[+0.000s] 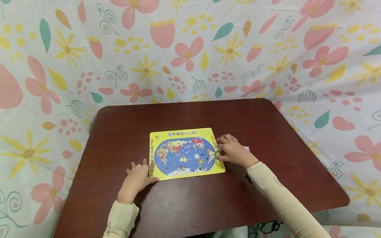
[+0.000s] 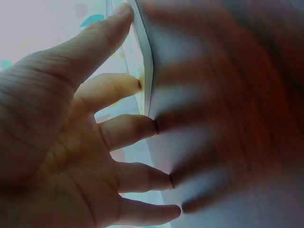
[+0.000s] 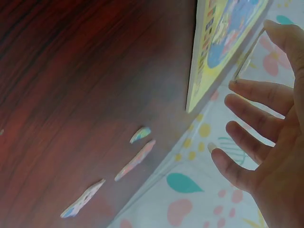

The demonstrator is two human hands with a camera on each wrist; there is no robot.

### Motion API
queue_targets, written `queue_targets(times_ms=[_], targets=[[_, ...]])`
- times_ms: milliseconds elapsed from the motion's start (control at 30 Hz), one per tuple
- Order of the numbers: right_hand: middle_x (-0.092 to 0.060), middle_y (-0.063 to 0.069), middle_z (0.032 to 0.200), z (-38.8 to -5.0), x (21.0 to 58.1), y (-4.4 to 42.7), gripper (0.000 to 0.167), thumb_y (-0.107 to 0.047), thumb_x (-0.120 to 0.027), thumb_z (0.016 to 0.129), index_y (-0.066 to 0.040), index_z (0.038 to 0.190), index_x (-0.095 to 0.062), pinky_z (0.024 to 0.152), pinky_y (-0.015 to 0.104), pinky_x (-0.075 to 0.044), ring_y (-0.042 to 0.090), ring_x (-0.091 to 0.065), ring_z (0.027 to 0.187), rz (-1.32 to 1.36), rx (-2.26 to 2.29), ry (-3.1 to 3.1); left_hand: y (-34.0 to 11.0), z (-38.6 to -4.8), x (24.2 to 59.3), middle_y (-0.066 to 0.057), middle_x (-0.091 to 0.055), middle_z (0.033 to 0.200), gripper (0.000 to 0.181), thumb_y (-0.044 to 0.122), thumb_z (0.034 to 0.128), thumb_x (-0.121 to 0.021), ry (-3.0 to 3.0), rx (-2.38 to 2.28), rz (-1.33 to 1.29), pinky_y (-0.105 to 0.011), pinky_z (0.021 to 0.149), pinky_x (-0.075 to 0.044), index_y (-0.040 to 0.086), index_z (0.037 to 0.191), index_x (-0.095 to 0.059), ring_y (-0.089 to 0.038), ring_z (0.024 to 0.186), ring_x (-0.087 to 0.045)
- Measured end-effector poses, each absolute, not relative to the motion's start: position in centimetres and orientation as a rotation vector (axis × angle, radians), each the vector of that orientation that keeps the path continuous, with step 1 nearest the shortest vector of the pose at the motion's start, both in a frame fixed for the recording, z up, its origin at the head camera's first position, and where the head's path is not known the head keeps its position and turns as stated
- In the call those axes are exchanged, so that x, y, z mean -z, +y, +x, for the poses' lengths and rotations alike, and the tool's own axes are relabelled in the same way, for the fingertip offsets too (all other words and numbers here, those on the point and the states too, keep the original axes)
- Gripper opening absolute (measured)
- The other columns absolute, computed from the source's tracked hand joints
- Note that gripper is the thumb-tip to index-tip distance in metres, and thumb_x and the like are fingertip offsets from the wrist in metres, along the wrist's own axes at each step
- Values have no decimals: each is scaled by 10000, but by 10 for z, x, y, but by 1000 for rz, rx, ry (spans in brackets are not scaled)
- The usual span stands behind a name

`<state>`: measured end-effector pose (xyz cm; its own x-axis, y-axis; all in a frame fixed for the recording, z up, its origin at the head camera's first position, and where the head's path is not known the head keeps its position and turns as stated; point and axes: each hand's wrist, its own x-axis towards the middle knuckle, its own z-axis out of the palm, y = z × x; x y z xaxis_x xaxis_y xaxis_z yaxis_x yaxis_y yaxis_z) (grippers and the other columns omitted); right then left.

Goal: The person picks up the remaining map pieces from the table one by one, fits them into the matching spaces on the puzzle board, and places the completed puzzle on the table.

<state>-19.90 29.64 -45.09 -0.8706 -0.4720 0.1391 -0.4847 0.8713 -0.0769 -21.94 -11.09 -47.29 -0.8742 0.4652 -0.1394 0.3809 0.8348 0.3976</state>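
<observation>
A yellow-bordered world map puzzle (image 1: 184, 157) lies flat on the dark table, with a blue oval map and small printed pictures. My left hand (image 1: 137, 178) rests at its lower left corner with the fingers spread; thumb and index finger touch the board's edge and the other fingertips meet the table in the left wrist view. Over the board's right edge, my right hand (image 1: 233, 151) pinches a thin puzzle piece (image 3: 248, 59) between thumb and index finger. That piece shows nearly edge-on in the right wrist view, so its print and shape cannot be told.
Beyond the right hand, several loose puzzle pieces lie on the brown table (image 1: 285, 172), among them a pink one (image 1: 246, 148), a long pinkish one (image 3: 135, 160), a small greenish one (image 3: 140, 134) and a pale one (image 3: 83, 199). A flower-patterned cloth (image 1: 190, 49) hangs behind the table.
</observation>
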Motion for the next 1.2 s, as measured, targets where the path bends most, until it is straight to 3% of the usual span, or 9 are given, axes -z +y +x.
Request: queue_targets(times_ms=[300, 900, 1200], targets=[[-623, 207, 1233, -206, 459, 287, 432, -361, -819, 855, 5, 1077, -757, 978, 625, -424, 387, -517, 1183, 777, -121, -2957, -109, -217, 473, -399, -427, 1440, 707, 332, 836, -837, 2779, -546, 631, -842, 886, -310, 8, 1411, -582, -770, 1206, -325], [-621, 175, 1229, -207, 468, 277, 451, -414, -805, 861, -28, 1091, -771, 870, 557, -449, 367, -509, 1161, 740, -93, -3035, -109, -220, 471, -394, -422, 1446, 723, 346, 836, -837, 2775, -547, 616, -841, 897, -301, 15, 1422, -571, -765, 1220, -313], [-617, 192, 1278, -205, 468, 280, 549, -426, -802, 861, 5, 1193, -727, 912, 575, -455, 370, -541, 1159, 644, -194, -3120, -110, -219, 472, -394, -422, 1447, 708, 335, 841, -833, 2774, -552, 619, -839, 900, -300, 18, 1420, -576, -769, 1218, -309]])
